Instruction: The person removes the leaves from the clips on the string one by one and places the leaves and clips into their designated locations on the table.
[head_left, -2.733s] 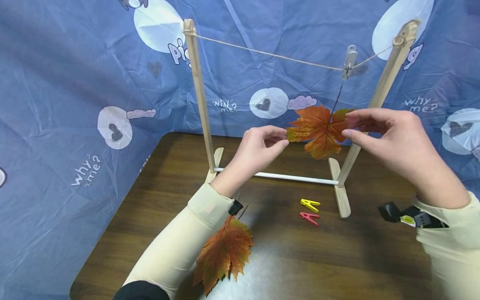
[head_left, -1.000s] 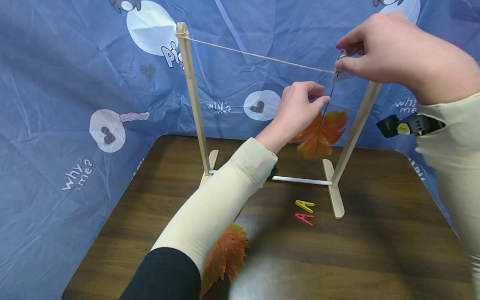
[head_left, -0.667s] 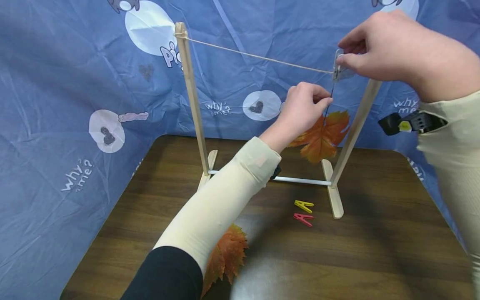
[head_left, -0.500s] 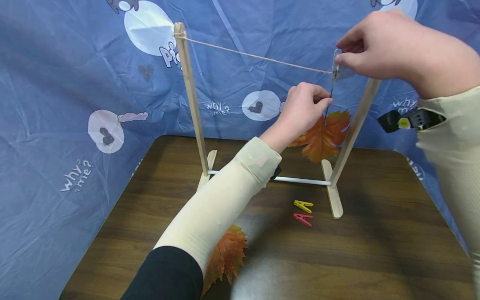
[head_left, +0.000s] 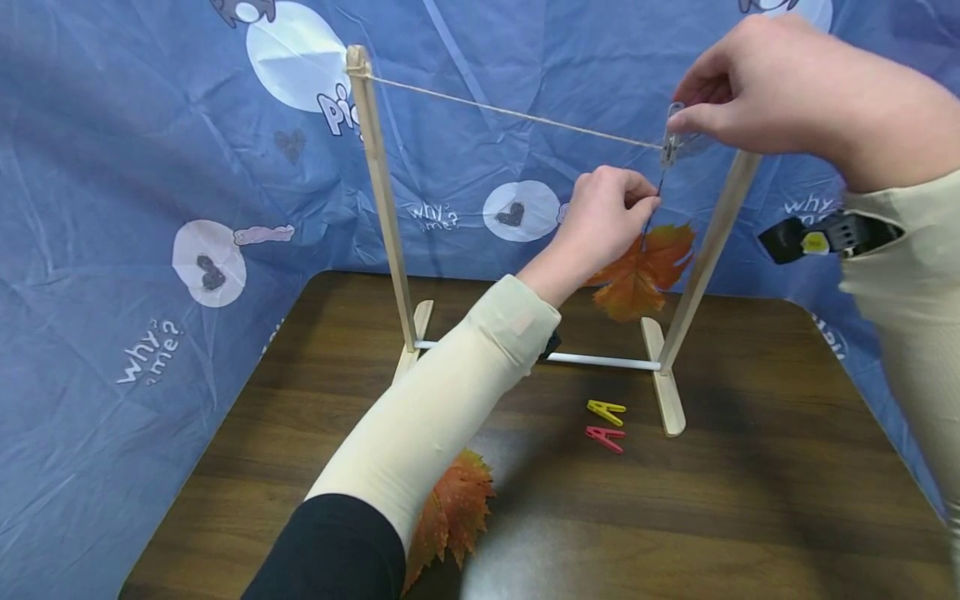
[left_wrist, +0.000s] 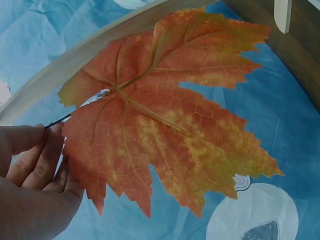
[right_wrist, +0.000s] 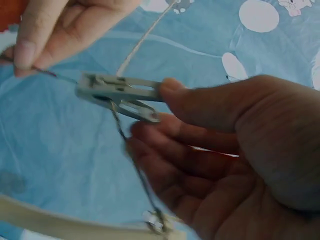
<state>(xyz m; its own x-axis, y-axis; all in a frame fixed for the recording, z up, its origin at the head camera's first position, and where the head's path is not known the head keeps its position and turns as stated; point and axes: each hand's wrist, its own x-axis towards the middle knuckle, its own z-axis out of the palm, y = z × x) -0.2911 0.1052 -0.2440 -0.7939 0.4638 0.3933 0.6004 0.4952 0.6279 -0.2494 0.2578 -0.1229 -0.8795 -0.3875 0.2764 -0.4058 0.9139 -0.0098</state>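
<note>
My left hand point(head_left: 607, 212) pinches the thin dark stem of an orange-red maple leaf point(left_wrist: 165, 110), between thumb and fingertips. The leaf hangs below that hand in the head view, partly behind it. Up at the string point(head_left: 517, 112), my right hand point(head_left: 780, 92) holds a clear clothespin point(right_wrist: 120, 90). In the right wrist view the thumb lies on one arm of the clothespin, with the fingers by the other arm. Its jaw end sits on the string, and the leaf's stem points toward that end.
The string runs between two wooden posts point(head_left: 382, 208) joined by a white rod point(head_left: 600, 361). On the table lie a yellow clothespin point(head_left: 606, 411) and a red clothespin point(head_left: 604, 438). More maple leaves point(head_left: 457, 504) lie at the front, partly hidden by my left sleeve.
Both hands were at the leaf's edges earlier. My left hand has moved up to the stem, and my right hand up to the clear clothespin. Over the last second they barely shift.
</note>
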